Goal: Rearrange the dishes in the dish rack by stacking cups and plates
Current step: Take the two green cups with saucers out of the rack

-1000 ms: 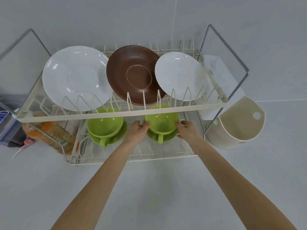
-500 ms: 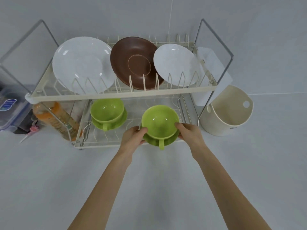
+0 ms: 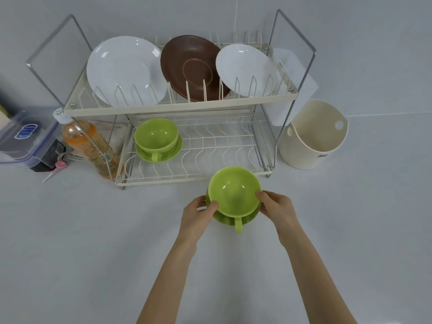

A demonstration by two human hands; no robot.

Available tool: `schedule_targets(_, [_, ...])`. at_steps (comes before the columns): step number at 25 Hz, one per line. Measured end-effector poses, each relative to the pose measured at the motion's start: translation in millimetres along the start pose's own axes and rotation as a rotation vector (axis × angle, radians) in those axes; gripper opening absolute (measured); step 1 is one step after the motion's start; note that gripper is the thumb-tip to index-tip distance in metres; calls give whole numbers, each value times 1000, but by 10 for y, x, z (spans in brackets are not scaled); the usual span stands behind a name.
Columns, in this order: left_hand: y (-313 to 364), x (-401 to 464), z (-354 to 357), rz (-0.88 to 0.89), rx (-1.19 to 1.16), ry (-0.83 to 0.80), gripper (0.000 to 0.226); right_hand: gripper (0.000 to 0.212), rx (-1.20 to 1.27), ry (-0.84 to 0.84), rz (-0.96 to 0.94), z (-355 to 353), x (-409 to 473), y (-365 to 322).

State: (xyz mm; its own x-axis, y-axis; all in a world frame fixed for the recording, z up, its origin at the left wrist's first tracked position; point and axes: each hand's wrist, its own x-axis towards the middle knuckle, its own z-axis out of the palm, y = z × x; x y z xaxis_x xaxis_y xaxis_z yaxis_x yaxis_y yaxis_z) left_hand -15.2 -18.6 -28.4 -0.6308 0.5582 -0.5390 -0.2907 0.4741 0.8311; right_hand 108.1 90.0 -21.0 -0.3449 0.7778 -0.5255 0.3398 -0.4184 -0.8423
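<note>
Right now both hands hold one green cup (image 3: 234, 191) that sits on its green saucer (image 3: 230, 219), just in front of the dish rack (image 3: 182, 106) and out past its lower shelf. The left hand (image 3: 198, 212) pinches the set at 9 o'clock, with the thumb on the cup's rim and the fingers curled under the saucer. The right hand (image 3: 275, 206) grips it at 3 o'clock the same way. The cup's handle points to 6 o'clock, toward the person. I cannot tell if the saucer touches the counter (image 3: 93, 242) yet. The other green cup and saucer (image 3: 157, 140) sit on the lower shelf, at 10 o'clock from the held one and well apart. To do this step well, keep the saucer flat so the cup does not slide. Hold both sides evenly. Then, I think, lift the cup off and set it straight down into the other cup, handles lined up, and go slow near the wire bars.
</note>
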Motion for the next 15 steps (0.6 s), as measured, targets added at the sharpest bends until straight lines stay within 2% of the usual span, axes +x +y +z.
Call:
schedule_targets(6, [-131,85,81,-78,95,-38,23,13,-15,20,80,-34,159,232])
schedule_targets(9, [-159,116,125,-102,135,-56,9,20,-23,35,94,-47,223,321])
schedule_targets(12, [-186,138,167,-103,156,-60,24,24,-46,53,105,-59,259,371])
schedule_targets(13, [-199,149,172,-101,154,-55,24,24,-57,54,110,-53,260,378])
schedule_targets(15, [-239,170,166,-83,145,-43,13,40,-88,42,107,-58,277,405])
